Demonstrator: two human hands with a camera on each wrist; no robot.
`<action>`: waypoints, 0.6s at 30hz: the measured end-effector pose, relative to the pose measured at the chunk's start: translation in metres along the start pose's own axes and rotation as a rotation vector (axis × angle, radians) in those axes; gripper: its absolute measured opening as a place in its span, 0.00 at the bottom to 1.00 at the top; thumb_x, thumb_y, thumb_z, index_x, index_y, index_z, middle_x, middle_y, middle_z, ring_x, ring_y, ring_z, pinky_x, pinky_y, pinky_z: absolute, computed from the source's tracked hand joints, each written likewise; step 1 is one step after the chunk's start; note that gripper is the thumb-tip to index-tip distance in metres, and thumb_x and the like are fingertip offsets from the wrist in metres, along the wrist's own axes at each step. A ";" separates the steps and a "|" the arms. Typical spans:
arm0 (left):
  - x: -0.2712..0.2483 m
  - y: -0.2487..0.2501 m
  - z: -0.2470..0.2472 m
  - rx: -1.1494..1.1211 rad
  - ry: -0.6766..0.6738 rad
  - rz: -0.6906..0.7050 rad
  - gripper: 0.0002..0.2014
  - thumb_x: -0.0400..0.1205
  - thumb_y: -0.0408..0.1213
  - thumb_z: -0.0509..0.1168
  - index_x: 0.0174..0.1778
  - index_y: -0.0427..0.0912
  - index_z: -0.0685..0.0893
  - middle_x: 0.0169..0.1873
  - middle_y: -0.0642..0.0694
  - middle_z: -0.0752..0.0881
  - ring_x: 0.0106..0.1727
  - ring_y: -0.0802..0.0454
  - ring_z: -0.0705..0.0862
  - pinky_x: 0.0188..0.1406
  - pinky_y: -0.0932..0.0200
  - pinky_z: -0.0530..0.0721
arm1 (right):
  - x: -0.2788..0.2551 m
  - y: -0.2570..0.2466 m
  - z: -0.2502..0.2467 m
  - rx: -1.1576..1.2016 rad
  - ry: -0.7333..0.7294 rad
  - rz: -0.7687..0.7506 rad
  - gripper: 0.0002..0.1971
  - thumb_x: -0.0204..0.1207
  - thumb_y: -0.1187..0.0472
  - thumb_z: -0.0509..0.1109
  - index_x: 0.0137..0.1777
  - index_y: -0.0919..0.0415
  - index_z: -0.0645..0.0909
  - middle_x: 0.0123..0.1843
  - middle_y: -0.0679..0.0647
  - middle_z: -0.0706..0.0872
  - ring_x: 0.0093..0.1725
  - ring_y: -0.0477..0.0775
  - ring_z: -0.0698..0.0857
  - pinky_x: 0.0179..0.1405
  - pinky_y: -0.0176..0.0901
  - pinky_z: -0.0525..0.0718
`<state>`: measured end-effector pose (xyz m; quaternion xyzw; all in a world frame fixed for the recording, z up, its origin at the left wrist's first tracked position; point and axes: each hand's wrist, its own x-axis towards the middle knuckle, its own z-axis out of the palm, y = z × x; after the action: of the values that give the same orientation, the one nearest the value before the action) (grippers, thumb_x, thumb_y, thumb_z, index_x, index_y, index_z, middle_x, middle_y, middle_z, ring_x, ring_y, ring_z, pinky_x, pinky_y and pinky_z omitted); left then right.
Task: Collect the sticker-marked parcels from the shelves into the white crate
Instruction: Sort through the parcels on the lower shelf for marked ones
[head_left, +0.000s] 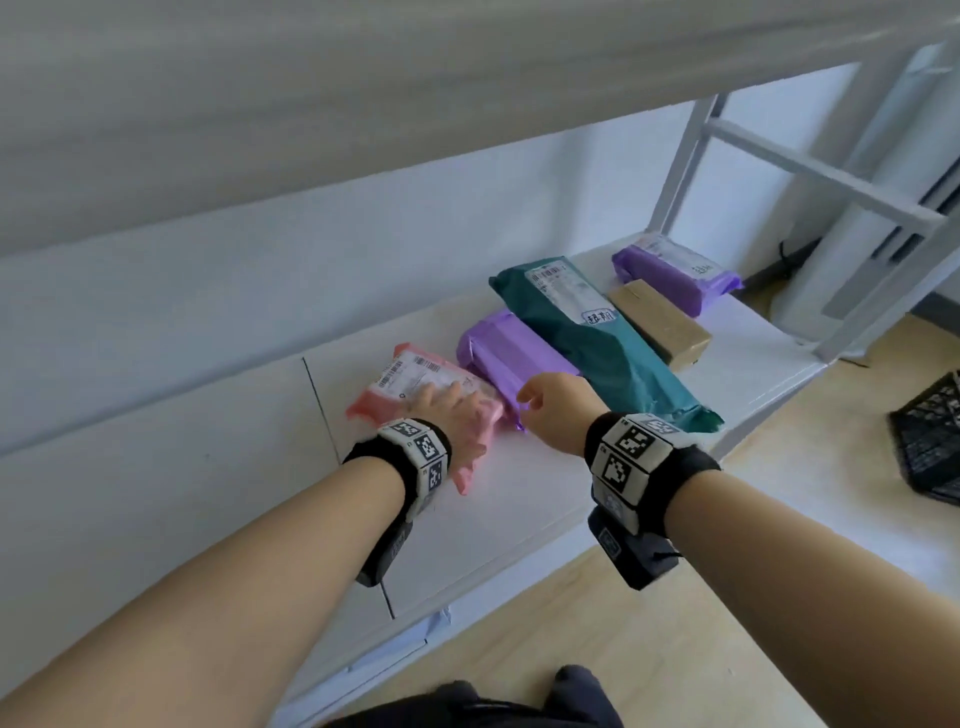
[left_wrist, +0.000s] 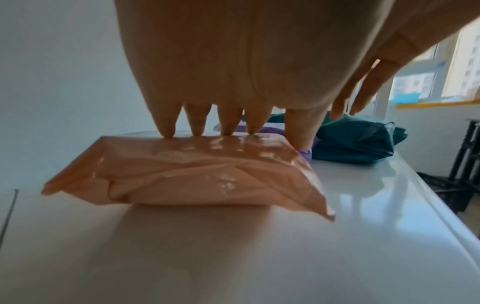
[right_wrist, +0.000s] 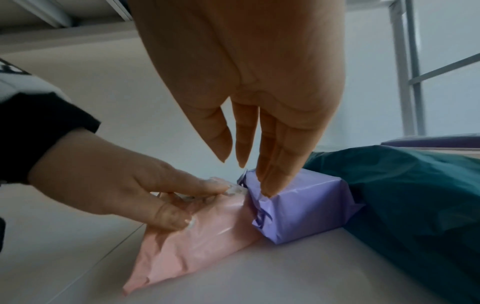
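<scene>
Several parcels lie in a row on the white shelf (head_left: 519, 499). My left hand (head_left: 447, 400) rests flat on the pink parcel (head_left: 410, 384); its straight fingertips (left_wrist: 197, 129) press the top and the thumb stands at the parcel's right edge. My right hand (head_left: 530, 400) hangs over the near end of a purple parcel (head_left: 509, 358), fingers straight and pointing down, the fingertips (right_wrist: 267, 191) touching its wrapping (right_wrist: 298, 205). Beyond lie a teal parcel (head_left: 597, 338) bearing a white handwritten sticker (head_left: 598, 317), a brown box (head_left: 660, 322) and a second purple parcel (head_left: 675, 270). The white crate is out of view.
A shelf board (head_left: 311, 130) runs low overhead. The white rack frame (head_left: 831, 171) closes the shelf's right end. A black crate (head_left: 930, 441) stands on the wooden floor (head_left: 727, 597) to the right.
</scene>
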<state>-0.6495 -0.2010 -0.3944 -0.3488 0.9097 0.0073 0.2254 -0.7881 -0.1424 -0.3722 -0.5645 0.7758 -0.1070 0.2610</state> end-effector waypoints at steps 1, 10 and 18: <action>-0.001 0.002 0.001 0.014 0.014 -0.019 0.31 0.82 0.50 0.59 0.79 0.46 0.56 0.80 0.44 0.59 0.80 0.42 0.58 0.78 0.40 0.57 | 0.007 0.002 -0.001 -0.006 -0.020 -0.023 0.16 0.78 0.63 0.63 0.64 0.60 0.81 0.64 0.58 0.83 0.62 0.59 0.81 0.60 0.43 0.79; -0.023 0.026 -0.010 -0.350 0.053 -0.330 0.29 0.79 0.45 0.65 0.74 0.64 0.63 0.68 0.52 0.75 0.70 0.47 0.71 0.70 0.39 0.65 | 0.035 0.011 0.014 -0.064 -0.196 -0.292 0.18 0.78 0.62 0.62 0.67 0.60 0.78 0.65 0.59 0.82 0.62 0.58 0.81 0.56 0.39 0.75; -0.060 0.046 0.017 -0.563 0.176 -0.592 0.20 0.84 0.39 0.56 0.74 0.48 0.72 0.70 0.49 0.74 0.73 0.50 0.70 0.67 0.57 0.63 | 0.020 0.013 0.045 -0.304 -0.276 -0.545 0.32 0.71 0.56 0.70 0.75 0.53 0.66 0.64 0.58 0.80 0.66 0.65 0.70 0.61 0.47 0.70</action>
<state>-0.6320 -0.1253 -0.3914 -0.6423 0.7486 0.1606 0.0349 -0.7793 -0.1509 -0.4219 -0.7927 0.5608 0.0212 0.2381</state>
